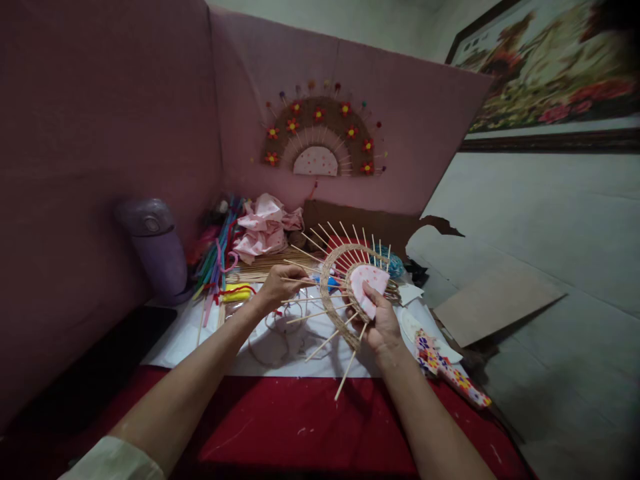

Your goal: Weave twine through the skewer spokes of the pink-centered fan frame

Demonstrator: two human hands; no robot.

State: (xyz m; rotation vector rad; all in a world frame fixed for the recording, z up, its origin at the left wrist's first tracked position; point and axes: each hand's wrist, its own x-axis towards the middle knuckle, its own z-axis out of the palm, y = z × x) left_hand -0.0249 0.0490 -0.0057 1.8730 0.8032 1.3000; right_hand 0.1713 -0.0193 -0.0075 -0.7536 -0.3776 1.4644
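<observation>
A half-round fan frame (345,333) of pale thin sticks is tilted in front of me, with a woven twine band arching across the sticks. Its hub is covered with dotted pink fabric (364,283). My right hand (384,327) is closed on that hub, the thumb lying over the fabric and the other fingers mostly hidden behind. On the left side, my left hand (283,287) pinches near the outer end of one wooden stick (327,283). Loose twine (270,343) curls over the white sheet below the fan.
A finished fan with flowers (319,115) hangs on the pink board. Left stand a purple bottle (157,250) and colored pipe cleaners (215,267). Crumpled pink fabric (263,227) lies behind. A flower-patterned glue gun (450,373) rests at right on the red tablecloth (300,427).
</observation>
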